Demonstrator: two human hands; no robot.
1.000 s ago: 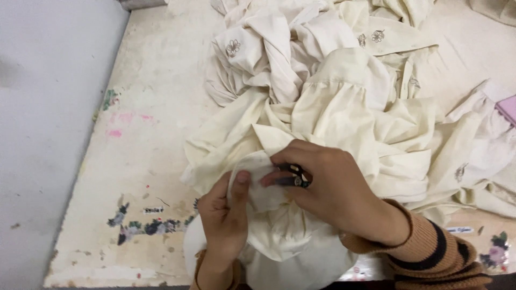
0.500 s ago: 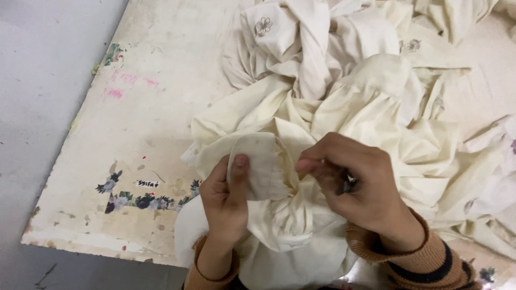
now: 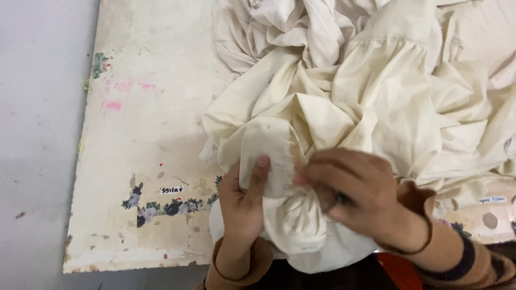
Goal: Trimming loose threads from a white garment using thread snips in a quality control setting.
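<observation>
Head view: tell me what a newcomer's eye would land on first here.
The eye goes first to the heap of cream fabric that spills over the right half of the worn board. Next come the two hands at the bottom centre: the left hand presses its thumb on a flat cuff-like piece, and the right hand, blurred, pinches that piece's edge. A strip of dark flower pattern marks the board near its lower edge.

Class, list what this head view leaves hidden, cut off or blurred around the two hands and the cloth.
- Right hand: motion-blurred; whether it holds anything dark is unclear.
- Cuff: lower part covered by the left hand thumb.
- Cloth pile: cut off by top and right edges.
- Forearms: cut off by bottom edge.
</observation>
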